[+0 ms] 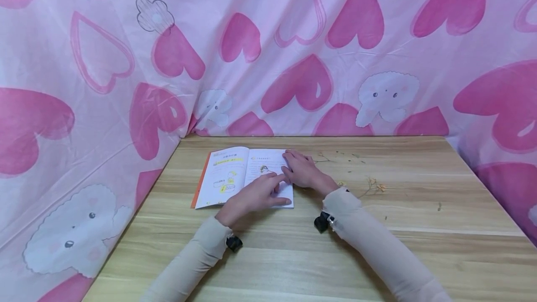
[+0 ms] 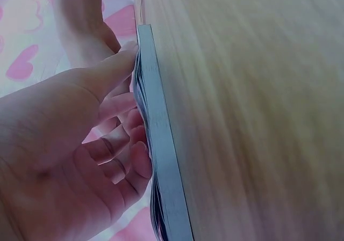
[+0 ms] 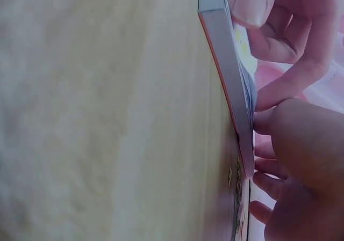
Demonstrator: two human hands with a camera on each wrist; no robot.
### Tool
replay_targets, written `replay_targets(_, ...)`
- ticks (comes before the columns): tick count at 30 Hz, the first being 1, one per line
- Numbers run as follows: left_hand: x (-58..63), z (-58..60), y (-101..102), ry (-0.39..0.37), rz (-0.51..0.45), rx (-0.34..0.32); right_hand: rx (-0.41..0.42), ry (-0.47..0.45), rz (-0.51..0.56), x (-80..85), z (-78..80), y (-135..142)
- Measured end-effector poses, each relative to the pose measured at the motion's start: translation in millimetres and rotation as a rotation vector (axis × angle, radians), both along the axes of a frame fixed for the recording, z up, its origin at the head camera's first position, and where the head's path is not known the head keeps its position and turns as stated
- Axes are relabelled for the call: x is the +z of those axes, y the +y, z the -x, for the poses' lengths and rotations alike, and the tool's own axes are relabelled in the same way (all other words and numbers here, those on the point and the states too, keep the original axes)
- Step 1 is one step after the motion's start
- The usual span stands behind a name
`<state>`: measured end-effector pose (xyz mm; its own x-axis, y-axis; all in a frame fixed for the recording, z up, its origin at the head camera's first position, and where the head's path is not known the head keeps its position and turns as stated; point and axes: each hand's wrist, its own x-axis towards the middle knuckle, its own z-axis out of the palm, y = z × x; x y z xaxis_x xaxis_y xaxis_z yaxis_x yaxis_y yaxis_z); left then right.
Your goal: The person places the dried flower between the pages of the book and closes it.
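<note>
An open book (image 1: 224, 185) with an orange cover edge lies on the wooden table. Its pages carry small print and yellow drawings. My left hand (image 1: 257, 192) rests on the right page, thumb along the lower part and index finger reaching towards the other hand. My right hand (image 1: 305, 172) touches that page at its upper right edge. In the left wrist view the left hand (image 2: 70, 155) has its other fingers loosely bent against the slightly lifted pages (image 2: 141, 85). The right wrist view shows the right hand (image 3: 309, 160) with fingertips along the book's edge (image 3: 231, 74).
Dried flower sprigs (image 1: 372, 185) and small plant bits (image 1: 355, 155) lie on the table (image 1: 419, 227) right of the book. A pink heart-print cloth (image 1: 293, 83) hangs behind and at both sides. Black wrist cameras (image 1: 234, 243) sit at the sleeves.
</note>
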<state>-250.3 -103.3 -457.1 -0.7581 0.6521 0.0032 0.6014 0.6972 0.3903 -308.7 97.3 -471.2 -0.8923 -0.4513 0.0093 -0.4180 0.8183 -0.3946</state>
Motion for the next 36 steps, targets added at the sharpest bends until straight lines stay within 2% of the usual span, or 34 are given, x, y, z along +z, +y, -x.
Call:
replay_targets(10, 2.5, -2.0, -3.5, 0.021, 0.001, -0.015, 0.026, 0.033, 0.021, -0.7, -0.4, 4.9)
replay_targets(17, 3.9, -1.3, -5.2, 0.023, -0.033, -0.058, -0.011, 0.087, 0.034, -2.4, 2.5, 11.2)
replay_targets(24, 5.8, -1.9, -5.0, 0.012, -0.055, -0.045, -0.040, 0.106, 0.057, -2.2, 4.0, 11.9)
replay_targets(33, 18.7, -6.6, -10.4, 0.030, -0.174, -0.054, -0.159, 0.103, 0.074, -5.4, 5.6, 14.8)
replay_targets(36, 25.7, -6.8, -12.8, 0.039, -0.226, -0.048, -0.133, 0.121, 0.089, -6.0, 6.3, 13.7)
